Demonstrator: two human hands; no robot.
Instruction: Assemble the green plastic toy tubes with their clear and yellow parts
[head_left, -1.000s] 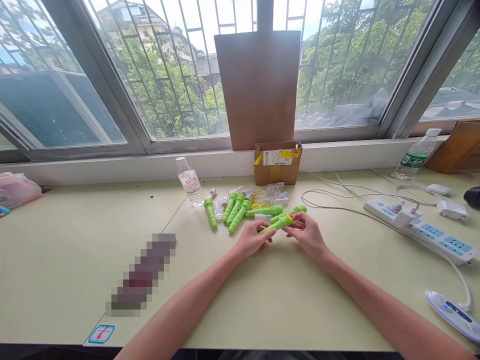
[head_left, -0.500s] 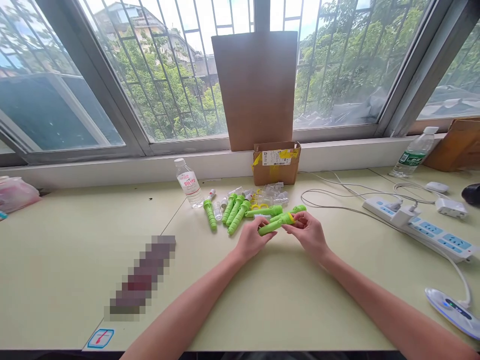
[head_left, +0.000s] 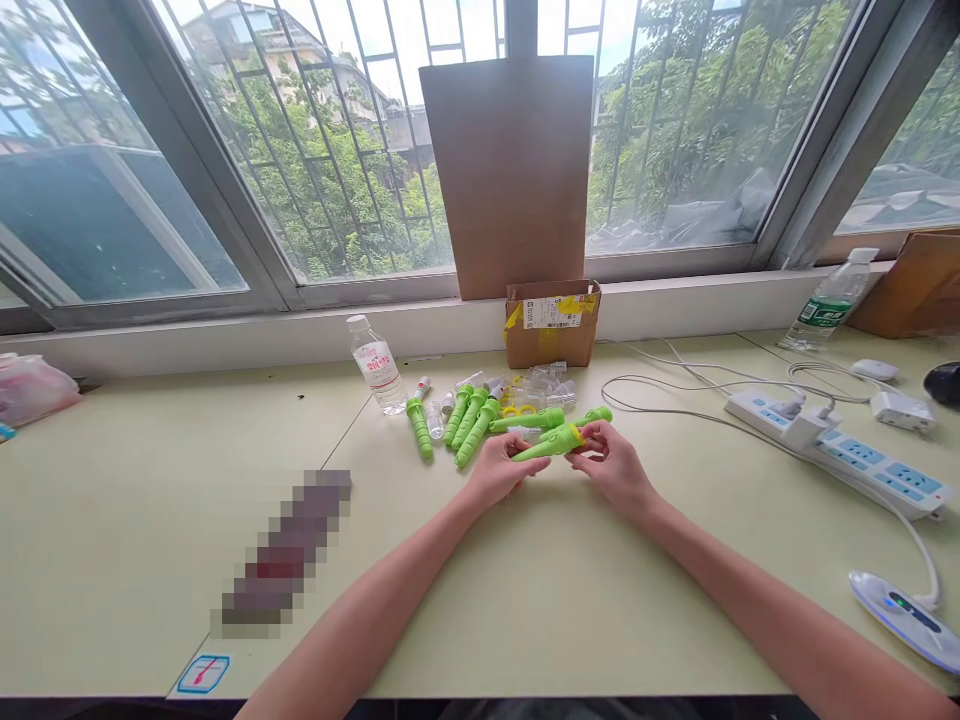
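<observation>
A green tube [head_left: 551,444] with a yellow ring at its right end lies slantwise between my hands. My left hand [head_left: 501,470] is closed around its narrow left part. The fingers of my right hand [head_left: 609,464] are pinched at the yellow-ringed end. Just behind my hands are more green tubes [head_left: 529,420]. Several ribbed green pieces [head_left: 472,432] lie to the left, beside a small clear cylinder [head_left: 435,421]. Clear plastic parts [head_left: 551,385] and yellow rings [head_left: 517,411] are heaped in front of a small cardboard box [head_left: 553,345].
A water bottle [head_left: 376,368] stands at the back left, another [head_left: 829,305] at the back right. On the right are a power strip [head_left: 840,450], cables and a white device [head_left: 904,618]. A blurred dark object [head_left: 289,550] lies at the left.
The green tube has turned slightly and shifted a little left in my hands. My left fingers have moved slightly along it.
</observation>
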